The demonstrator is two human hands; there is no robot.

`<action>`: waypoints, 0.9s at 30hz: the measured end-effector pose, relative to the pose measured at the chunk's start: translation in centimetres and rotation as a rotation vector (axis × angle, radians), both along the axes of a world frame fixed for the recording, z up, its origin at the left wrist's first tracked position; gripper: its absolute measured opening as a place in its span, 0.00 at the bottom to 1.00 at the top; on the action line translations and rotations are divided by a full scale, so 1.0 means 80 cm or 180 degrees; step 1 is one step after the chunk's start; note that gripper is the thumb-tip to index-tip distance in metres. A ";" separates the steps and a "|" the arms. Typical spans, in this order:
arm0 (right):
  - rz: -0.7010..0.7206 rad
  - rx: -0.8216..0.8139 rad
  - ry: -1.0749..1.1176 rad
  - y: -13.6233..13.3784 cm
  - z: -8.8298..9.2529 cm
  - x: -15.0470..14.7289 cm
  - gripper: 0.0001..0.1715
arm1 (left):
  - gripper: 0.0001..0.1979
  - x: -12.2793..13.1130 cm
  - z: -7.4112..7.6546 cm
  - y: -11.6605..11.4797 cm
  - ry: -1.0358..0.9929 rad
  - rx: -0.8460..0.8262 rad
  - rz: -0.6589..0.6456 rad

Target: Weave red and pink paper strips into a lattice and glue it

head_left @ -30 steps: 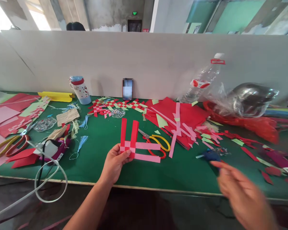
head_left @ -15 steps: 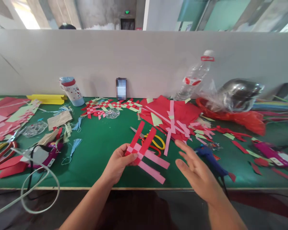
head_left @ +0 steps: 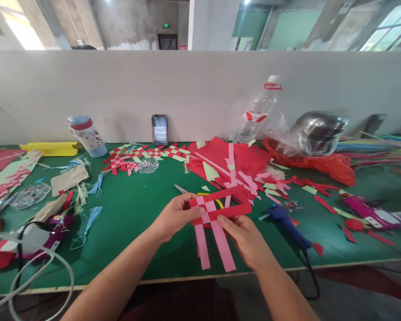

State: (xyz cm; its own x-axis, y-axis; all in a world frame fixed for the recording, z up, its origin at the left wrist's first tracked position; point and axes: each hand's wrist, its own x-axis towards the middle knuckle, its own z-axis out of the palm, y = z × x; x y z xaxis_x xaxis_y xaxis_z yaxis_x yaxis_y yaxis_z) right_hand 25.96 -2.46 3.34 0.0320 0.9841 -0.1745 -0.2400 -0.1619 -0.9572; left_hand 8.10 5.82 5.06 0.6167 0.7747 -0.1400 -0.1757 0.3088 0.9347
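Between my hands is a woven piece of paper strips (head_left: pixel 205 217), red ones pointing right and pink ones hanging down toward me. My left hand (head_left: pixel 173 216) pinches its checkered woven corner between thumb and fingers. With the thumb on top of the lower red strip, my right hand (head_left: pixel 245 236) grips the piece from the right. Behind the paper lie scissors (head_left: pixel 181 189), their blades showing and the yellow handle mostly covered. A blue glue gun (head_left: pixel 289 226) rests on the green table to the right of my right hand.
Red paper sheets and loose strips (head_left: pixel 220 162) are heaped at the back. A clear bottle (head_left: pixel 257 116), a metal bowl (head_left: pixel 321 129), a flask (head_left: pixel 88 137) and a phone (head_left: pixel 160 130) stand along the partition (head_left: pixel 194 89). Blue tassels (head_left: pixel 88 227) and cables (head_left: pixel 70 272) lie left.
My right hand, open and apart before, has come in and taken hold of the paper piece. The piece has turned clockwise: red strips now point right, pink ones toward me. The view has shifted right.
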 end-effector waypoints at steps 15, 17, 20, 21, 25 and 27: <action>0.0500 -0.0112 -0.0607 0.049 -0.003 0.006 0.35 | 0.17 0.005 -0.019 0.023 -0.0458 -0.0895 0.0612; 0.0680 -0.0189 -0.0639 0.042 -0.001 0.013 0.38 | 0.16 0.001 -0.020 0.026 -0.0438 -0.0840 0.0686; 0.0879 -0.0384 -0.1068 0.022 0.005 0.032 0.39 | 0.14 -0.005 -0.026 0.031 -0.0446 -0.0748 0.0773; 0.0878 -0.0441 -0.1362 0.015 0.008 0.041 0.37 | 0.13 -0.006 -0.027 0.032 -0.0442 -0.0725 0.0788; -0.0186 -0.0261 -0.2790 -0.004 0.019 0.070 0.31 | 0.14 -0.009 -0.026 0.033 -0.0391 -0.0677 0.0746; -0.0537 -0.0032 -0.2901 0.000 0.023 0.070 0.29 | 0.14 -0.008 -0.024 0.031 -0.0433 -0.0699 0.0751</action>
State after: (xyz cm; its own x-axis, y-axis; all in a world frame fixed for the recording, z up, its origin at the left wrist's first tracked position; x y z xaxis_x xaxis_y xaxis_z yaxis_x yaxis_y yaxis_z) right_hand 31.58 -2.49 5.14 0.3036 0.9526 -0.0201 0.5836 -0.2026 -0.7864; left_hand 7.49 8.26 3.16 0.4486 0.8586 -0.2480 -0.3847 0.4360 0.8136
